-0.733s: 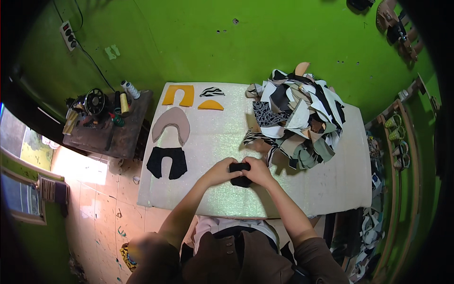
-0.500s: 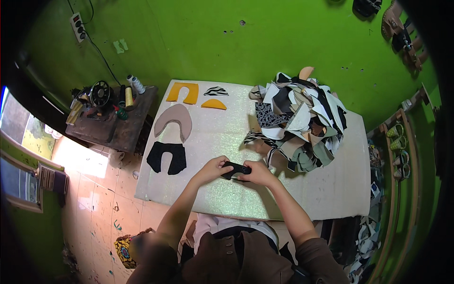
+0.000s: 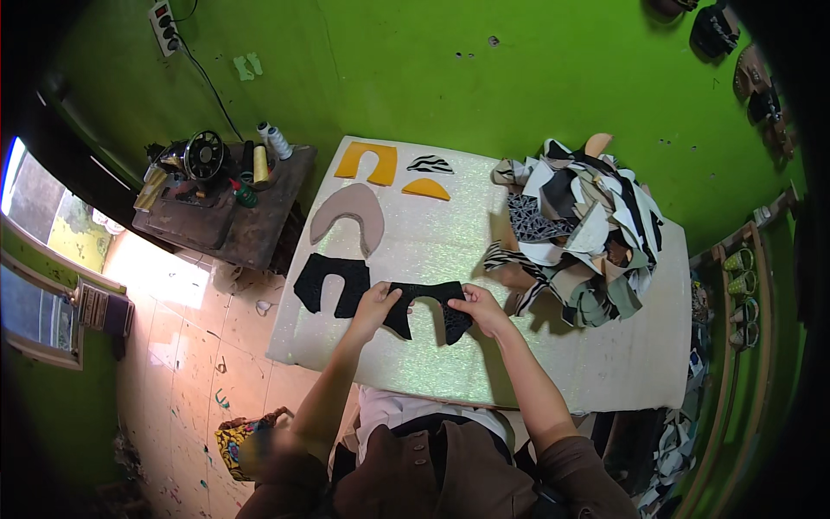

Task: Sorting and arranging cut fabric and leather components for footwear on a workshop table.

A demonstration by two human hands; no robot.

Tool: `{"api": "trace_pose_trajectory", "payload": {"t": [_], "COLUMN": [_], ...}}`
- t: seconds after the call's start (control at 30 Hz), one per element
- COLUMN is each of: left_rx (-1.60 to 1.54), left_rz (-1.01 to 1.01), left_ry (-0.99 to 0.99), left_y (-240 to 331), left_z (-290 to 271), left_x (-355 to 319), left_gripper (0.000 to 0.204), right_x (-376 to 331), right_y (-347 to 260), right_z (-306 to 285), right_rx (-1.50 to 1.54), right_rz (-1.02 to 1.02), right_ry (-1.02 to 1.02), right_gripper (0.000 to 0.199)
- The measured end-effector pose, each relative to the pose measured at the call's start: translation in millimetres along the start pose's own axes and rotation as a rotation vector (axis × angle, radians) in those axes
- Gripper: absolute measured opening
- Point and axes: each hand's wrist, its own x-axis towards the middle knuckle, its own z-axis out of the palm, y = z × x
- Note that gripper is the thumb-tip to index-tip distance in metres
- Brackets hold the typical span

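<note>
Between both hands a black U-shaped cut piece of material (image 3: pixel 424 291) is spread, its two legs hanging toward me. My left hand (image 3: pixel 377 309) pinches its left end, and my right hand (image 3: pixel 482 310) grips the right end. Just left of it a similar black cutout (image 3: pixel 333 285) lies flat on the table (image 3: pixel 406 363). Farther back are a mauve arch-shaped piece (image 3: pixel 346 208), a yellow notched piece (image 3: pixel 367 163), a yellow half-round piece (image 3: pixel 426 189) and a zebra-striped half-round piece (image 3: pixel 430 163).
A heap of mixed scraps (image 3: pixel 588 225) covers the table's right side. A sewing machine (image 3: pixel 194 160) with thread cones (image 3: pixel 277 143) stands on a dark stand at the left. Sandals (image 3: pixel 743 259) hang on a wooden rack at the right; the green wall rises behind.
The black piece was bunched between my hands and is now opened out into its U shape. My hands have moved apart, and the view has shifted slightly.
</note>
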Motion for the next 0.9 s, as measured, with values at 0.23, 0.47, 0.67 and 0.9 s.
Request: {"api": "trace_pose_trajectory", "payload": {"t": [0.23, 0.47, 0.67, 0.9], "left_rx": [0.186, 0.499, 0.824, 0.87], "left_rz": [-0.114, 0.136, 0.193, 0.286], "left_ry": [-0.016, 0.245, 0.234, 0.192], "left_y": [17.0, 35.5, 58.5, 49.5], "left_z": [-91.6, -166.1, -178.3, -182.3], "left_x": [5.3, 11.2, 17.4, 28.8], "left_gripper": [0.014, 0.024, 0.022, 0.022], "right_x": [47.1, 91.2, 106.6, 105.9], "right_y": [15.6, 33.0, 41.6, 42.5], "right_z": [64.5, 139.4, 167.2, 173.4], "right_rx": [0.018, 0.106, -0.017, 0.034], "right_rz": [0.022, 0.07, 0.067, 0.041], "right_ry": [0.07, 0.067, 0.162, 0.298], "right_gripper": [0.018, 0.026, 0.028, 0.031]}}
